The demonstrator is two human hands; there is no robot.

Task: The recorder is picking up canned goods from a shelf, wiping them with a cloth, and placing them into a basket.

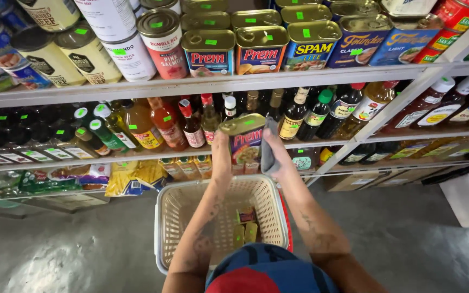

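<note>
My left hand (222,154) grips a rectangular meat tin (245,141) with a gold lid and a red and blue label, held up in front of the middle shelf. My right hand (279,154) presses a grey cloth (268,152) against the right side of that tin. Both arms reach forward over a cream plastic basket (169,211) with a red handle, standing on the floor below. A few small tins (245,225) lie in the bottom of the basket.
The top shelf (245,81) carries rows of rectangular meat tins (260,49) and round cans (163,43). Sauce and oil bottles (153,125) fill the middle shelf. Packets (131,176) sit on the lowest shelf. Grey concrete floor (82,244) lies to either side of the basket.
</note>
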